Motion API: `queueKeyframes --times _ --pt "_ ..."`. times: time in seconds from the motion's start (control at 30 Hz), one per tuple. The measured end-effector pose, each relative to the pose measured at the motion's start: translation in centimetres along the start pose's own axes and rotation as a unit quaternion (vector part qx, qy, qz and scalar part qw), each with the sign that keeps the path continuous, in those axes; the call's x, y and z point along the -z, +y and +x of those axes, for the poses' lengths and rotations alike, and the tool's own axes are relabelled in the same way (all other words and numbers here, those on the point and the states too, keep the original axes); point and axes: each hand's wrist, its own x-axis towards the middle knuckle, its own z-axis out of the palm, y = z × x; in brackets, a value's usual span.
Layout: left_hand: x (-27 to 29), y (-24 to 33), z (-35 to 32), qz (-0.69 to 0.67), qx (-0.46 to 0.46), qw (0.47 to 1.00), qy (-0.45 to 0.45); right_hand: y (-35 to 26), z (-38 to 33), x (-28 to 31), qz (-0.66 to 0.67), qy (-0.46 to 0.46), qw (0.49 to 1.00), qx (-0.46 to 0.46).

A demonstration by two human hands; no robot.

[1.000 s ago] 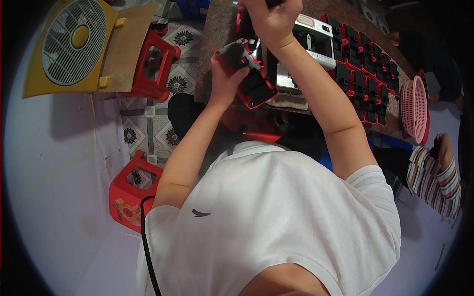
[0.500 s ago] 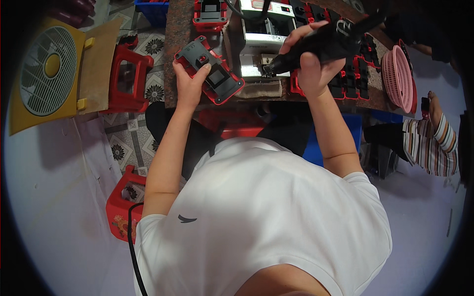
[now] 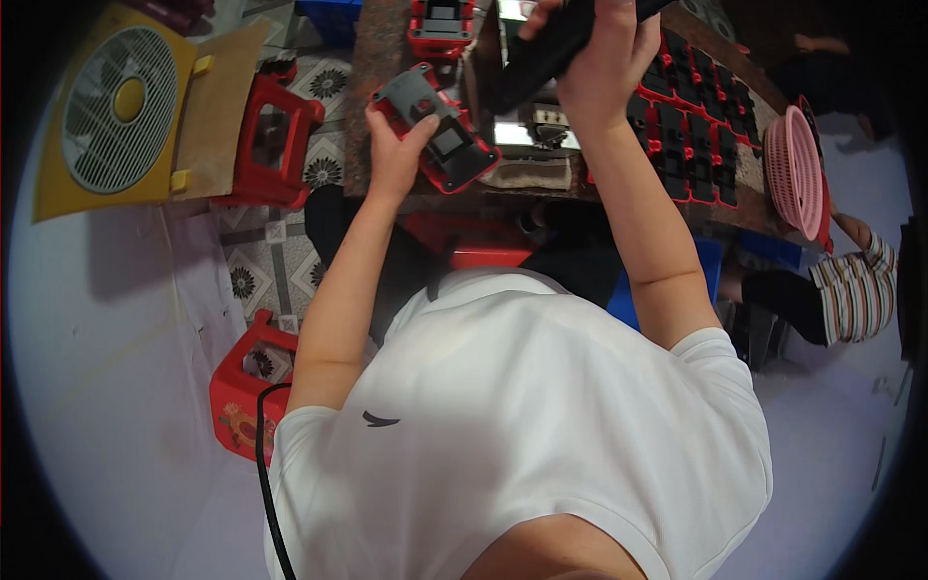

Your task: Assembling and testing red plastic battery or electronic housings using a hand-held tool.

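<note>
1. Spanning the upper middle of the view was a brown workbench point(image 3: 372, 106), its surface crowded with parts.
2. Person seated at the bench, in a white T-shirt point(image 3: 522, 425), both bare forearms raised toward the bench top.
3. Yellow box fan point(image 3: 111, 106) lay flat on the patterned floor at upper left, just beside a sheet of brown cardboard point(image 3: 217, 106).
4. Red plastic stool point(image 3: 275, 135) stood between the cardboard and the bench; a second red stool point(image 3: 242, 387) stood near the person's left elbow.
5. Pink round basket point(image 3: 795, 164) rested tilted at the right end of the bench.
6. Rows of red-and-black housings point(image 3: 706, 135) covered the right part of the bench, beside the basket.
7. Another person's striped sleeve point(image 3: 860, 290) showed at the right edge, well apart from the hands.
8. Black power tool point(image 3: 551, 43) was held above the bench, slanting from upper right to lower left; whether its tip touched anything could not be told.
9. Red-and-black housing piece point(image 3: 440, 130) was held up over the bench's near edge, tilted, dark face upward.
10. Right hand point(image 3: 604, 53) was wrapped firmly around the tool's body.
11. Left hand point(image 3: 391, 145) clasped the housing piece from its lower left side, thumb across its face.
</note>
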Motion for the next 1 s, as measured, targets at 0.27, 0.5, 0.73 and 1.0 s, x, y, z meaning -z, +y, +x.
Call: queueKeyframes --times 0.27,0.5,0.73,1.0 --pt "-0.4 0.8 0.0 -0.024 0.002 1.000 -0.015 5.7 0.5 -7.8 0.022 -0.075 0.987 0.142" --pt "0.1 0.9 -0.1 -0.018 0.013 1.000 -0.016 6.3 0.3 -9.3 -0.005 -0.096 0.983 0.156" --pt "-0.4 2.8 -0.3 -0.018 0.057 0.998 -0.003 7.3 0.0 -10.4 0.024 -0.140 0.976 0.162" --pt "0.2 2.1 0.3 0.066 0.023 0.997 0.021 7.4 -0.7 -11.0 0.021 -0.184 0.975 0.123"
